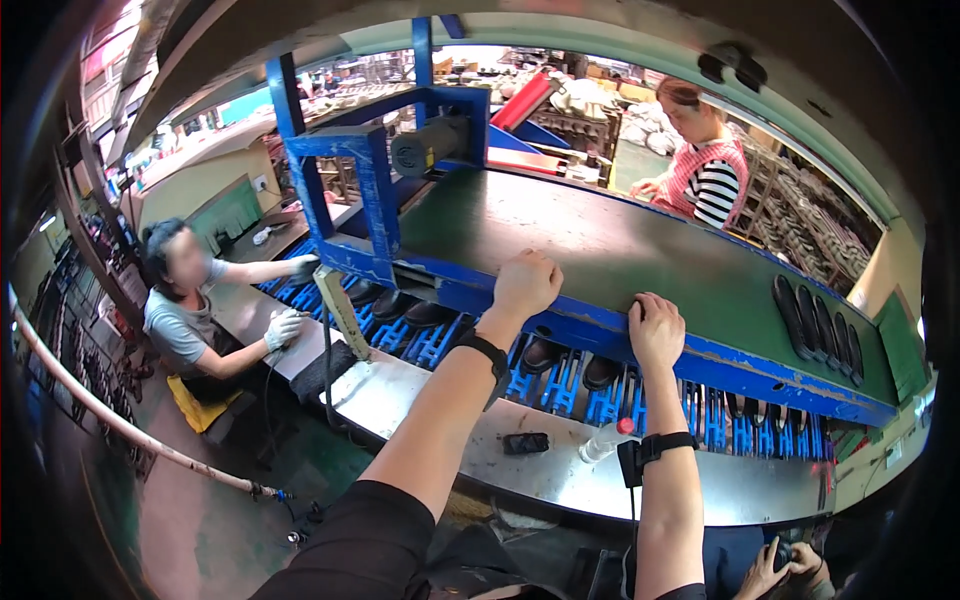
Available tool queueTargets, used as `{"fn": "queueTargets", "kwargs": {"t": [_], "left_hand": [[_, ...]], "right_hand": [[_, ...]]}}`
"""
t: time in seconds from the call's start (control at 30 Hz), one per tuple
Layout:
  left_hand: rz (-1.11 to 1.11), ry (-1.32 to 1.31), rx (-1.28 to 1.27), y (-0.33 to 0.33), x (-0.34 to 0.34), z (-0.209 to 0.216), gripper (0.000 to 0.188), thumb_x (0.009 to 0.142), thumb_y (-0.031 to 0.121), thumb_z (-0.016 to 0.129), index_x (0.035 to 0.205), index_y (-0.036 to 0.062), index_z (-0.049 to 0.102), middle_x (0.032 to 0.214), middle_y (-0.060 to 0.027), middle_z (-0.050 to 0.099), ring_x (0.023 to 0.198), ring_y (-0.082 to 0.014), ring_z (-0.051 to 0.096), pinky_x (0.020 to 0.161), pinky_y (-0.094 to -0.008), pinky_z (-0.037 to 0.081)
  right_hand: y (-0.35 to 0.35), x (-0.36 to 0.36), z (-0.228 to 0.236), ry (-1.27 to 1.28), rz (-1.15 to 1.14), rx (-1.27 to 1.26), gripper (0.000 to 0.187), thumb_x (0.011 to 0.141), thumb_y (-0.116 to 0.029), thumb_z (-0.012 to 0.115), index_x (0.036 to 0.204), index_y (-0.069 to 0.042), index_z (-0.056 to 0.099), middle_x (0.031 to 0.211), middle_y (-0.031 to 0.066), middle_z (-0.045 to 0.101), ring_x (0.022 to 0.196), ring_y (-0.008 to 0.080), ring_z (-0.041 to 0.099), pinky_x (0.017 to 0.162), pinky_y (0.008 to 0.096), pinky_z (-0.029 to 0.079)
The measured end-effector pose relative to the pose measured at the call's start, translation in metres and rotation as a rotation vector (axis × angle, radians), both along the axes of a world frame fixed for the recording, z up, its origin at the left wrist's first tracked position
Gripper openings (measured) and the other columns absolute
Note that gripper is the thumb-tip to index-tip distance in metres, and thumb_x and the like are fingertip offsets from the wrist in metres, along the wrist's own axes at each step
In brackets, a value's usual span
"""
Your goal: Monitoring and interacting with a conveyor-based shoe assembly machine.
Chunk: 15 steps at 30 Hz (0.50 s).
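Observation:
My left hand (527, 284) is closed, its curled fingers over the near blue rail (590, 313) of a raised conveyor. To its right, my right hand (657, 330) also bends its fingers over that rail, at the edge of the green belt (600, 230). Neither hand shows a loose object in it, though the fingertips are partly hidden. Several black shoe soles (815, 325) lie in a row at the belt's right end. Below the rail, dark shoes, among them one shoe (540, 355), sit on a lower line of blue racks (562, 394).
Along the near side runs a metal ledge (400, 400) with a small black device (526, 443) and a clear red-capped bottle (604, 441). A motor (430, 146) sits inside the blue frame. A gloved co-worker (190, 310) works at left; another person (705, 160) stands across the belt.

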<state>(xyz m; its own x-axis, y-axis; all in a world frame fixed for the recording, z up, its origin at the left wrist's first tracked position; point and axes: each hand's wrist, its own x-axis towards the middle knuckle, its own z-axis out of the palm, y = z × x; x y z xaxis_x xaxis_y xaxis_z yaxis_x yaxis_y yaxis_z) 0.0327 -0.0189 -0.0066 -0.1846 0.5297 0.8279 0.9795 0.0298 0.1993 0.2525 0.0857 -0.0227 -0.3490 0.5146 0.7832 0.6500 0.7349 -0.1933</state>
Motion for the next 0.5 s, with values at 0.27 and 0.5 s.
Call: {"fn": "queueTargets", "kwargs": {"t": [0.27, 0.5], "left_hand": [[0.034, 0.028, -0.06, -0.007, -0.013, 0.001, 0.025, 0.084, 0.019, 0.058, 0.066, 0.0022, 0.063, 0.075, -0.0163, 0.064, 0.076, -0.0361, 0.063, 0.068, -0.0482, 0.052], [-0.051, 0.043, -0.004, 0.007, 0.002, 0.002, 0.025, 0.084, 0.016, 0.059, 0.064, 0.0012, 0.059, 0.071, -0.0151, 0.06, 0.072, -0.036, 0.06, 0.065, -0.049, 0.049]], "right_hand": [[-0.004, -0.015, 0.001, 0.053, 0.032, 0.0, 0.019, 0.083, -0.023, 0.061, 0.089, -0.009, 0.073, 0.101, 0.0065, 0.072, 0.1, 0.027, 0.065, 0.087, 0.0436, 0.049], [0.002, 0.002, 0.0, 0.091, -0.035, 0.058, 0.019, 0.082, -0.02, 0.061, 0.088, -0.007, 0.073, 0.1, 0.0088, 0.072, 0.1, 0.0281, 0.065, 0.085, 0.0432, 0.05]]}}
